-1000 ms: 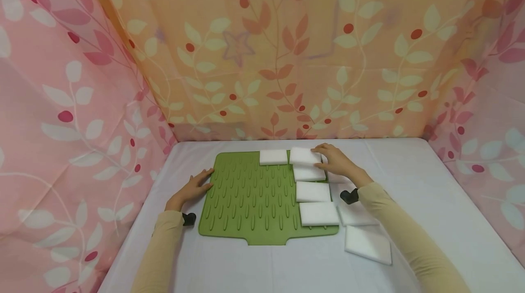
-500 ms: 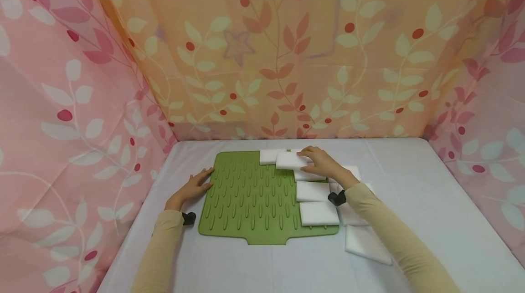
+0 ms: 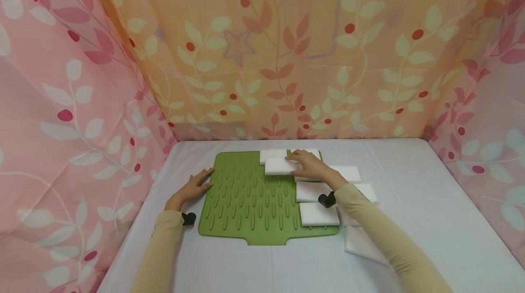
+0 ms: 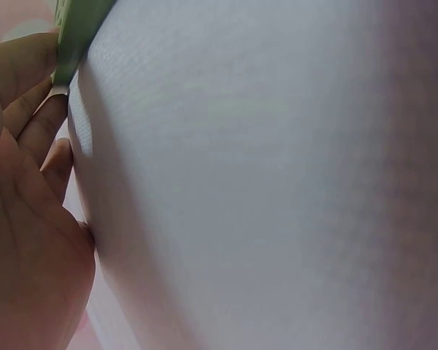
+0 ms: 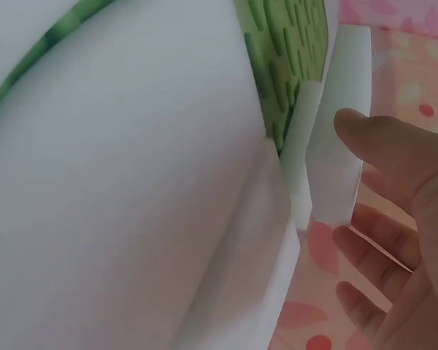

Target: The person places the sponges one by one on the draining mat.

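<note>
My right hand (image 3: 309, 166) pinches a white sponge block (image 3: 279, 166) between thumb and fingers. The block is above the back part of a green ridged mat (image 3: 246, 192), overlapping other blocks in the head view. In the right wrist view my thumb lies on the near face of this sponge block (image 5: 339, 160), with the fingers partly behind it. Along the mat's left edge rests my left hand (image 3: 192, 191), fingers loosely extended. The left wrist view has its fingertips touching the mat edge (image 4: 77, 40). Two white blocks (image 3: 320, 214) (image 3: 311, 192) lie at the mat's right side.
Another white block (image 3: 271, 154) sits at the mat's back edge. Off the mat to the right, several more lie on the white-covered table (image 3: 430, 202), including a back block (image 3: 348, 173) and a front block (image 3: 362, 244). Patterned curtains (image 3: 287, 56) enclose the back and sides.
My right hand has carried its sponge block leftward and slightly nearer from the back right corner of the mat, uncovering blocks at the right. The left hand stays put.
</note>
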Demonstrator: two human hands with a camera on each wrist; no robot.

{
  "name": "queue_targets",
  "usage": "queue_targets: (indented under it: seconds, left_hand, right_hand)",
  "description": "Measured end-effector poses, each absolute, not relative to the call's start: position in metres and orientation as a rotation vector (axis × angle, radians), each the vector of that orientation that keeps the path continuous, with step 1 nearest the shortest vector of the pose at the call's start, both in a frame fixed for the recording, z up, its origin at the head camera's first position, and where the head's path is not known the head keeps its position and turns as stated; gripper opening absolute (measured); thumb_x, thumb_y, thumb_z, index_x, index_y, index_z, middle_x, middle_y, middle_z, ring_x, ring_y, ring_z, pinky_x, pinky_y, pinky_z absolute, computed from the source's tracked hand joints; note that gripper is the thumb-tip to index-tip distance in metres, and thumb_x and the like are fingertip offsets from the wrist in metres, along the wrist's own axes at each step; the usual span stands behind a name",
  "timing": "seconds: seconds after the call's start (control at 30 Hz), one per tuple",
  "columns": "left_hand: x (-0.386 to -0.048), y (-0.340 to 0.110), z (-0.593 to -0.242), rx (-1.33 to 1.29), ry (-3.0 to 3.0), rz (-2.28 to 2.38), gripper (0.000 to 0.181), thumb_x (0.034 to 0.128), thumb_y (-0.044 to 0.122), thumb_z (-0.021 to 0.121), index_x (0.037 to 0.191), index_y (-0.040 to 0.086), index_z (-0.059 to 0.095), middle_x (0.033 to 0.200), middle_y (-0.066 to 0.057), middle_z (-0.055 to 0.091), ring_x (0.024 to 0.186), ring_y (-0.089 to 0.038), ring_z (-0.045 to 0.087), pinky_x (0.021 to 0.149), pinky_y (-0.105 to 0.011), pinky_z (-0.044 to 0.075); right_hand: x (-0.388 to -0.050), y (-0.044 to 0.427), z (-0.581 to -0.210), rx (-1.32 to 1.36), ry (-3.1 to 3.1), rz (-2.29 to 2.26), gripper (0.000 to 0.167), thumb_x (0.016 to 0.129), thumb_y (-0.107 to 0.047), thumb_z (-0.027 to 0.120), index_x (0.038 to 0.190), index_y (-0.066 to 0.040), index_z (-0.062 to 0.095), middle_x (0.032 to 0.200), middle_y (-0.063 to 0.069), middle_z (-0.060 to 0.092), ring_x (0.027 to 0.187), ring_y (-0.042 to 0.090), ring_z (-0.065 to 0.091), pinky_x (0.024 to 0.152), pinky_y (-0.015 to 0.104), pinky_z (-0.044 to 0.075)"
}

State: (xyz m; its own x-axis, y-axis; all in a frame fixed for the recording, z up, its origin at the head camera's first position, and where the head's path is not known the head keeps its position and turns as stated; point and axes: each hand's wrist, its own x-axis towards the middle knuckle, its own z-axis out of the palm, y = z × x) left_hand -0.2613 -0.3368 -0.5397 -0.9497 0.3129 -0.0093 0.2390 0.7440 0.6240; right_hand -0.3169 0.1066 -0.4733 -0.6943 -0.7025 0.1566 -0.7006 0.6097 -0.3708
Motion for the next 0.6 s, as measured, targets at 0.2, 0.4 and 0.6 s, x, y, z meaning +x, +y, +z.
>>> queue_targets:
  seconds: [0.2, 0.4, 0.6]
  left_hand:
    - [-0.261, -0.336, -0.540, 0.448, 2.817, 0.995, 0.060, 0.0950, 0.029, 0.052, 0.145, 0.006, 0.029, 0.150, -0.020, 0.025, 0.139, -0.041, 0.015, 0.106, -0.066, -0.006]
    - [-0.261, -0.337, -0.539, 0.445, 2.802, 1.017, 0.060, 0.0946, 0.028, 0.053, 0.145, 0.006, 0.029, 0.150, -0.020, 0.025, 0.139, -0.041, 0.014, 0.106, -0.065, -0.007]
    - [-0.261, -0.336, -0.539, 0.437, 2.802, 1.011, 0.059, 0.0950, 0.027, 0.052, 0.145, 0.006, 0.029, 0.150, -0.020, 0.024, 0.140, -0.040, 0.013, 0.107, -0.065, -0.007]
  right_hand:
    - [-0.314, 0.097, -0.472, -1.223, 2.798, -0.616, 0.052, 0.084, -0.029, 0.070, 0.128, -0.008, 0.056, 0.126, 0.013, 0.053, 0.117, 0.030, 0.049, 0.098, 0.051, 0.039]
    - [-0.314, 0.089, -0.475, -1.184, 2.785, -0.561, 0.052, 0.084, -0.033, 0.069, 0.129, -0.010, 0.056, 0.128, 0.012, 0.053, 0.118, 0.030, 0.049, 0.099, 0.050, 0.038]
    - [-0.314, 0.084, -0.480, -1.229, 2.796, -0.526, 0.052, 0.083, -0.033, 0.070, 0.127, -0.009, 0.057, 0.124, 0.012, 0.055, 0.111, 0.030, 0.052, 0.092, 0.051, 0.042]
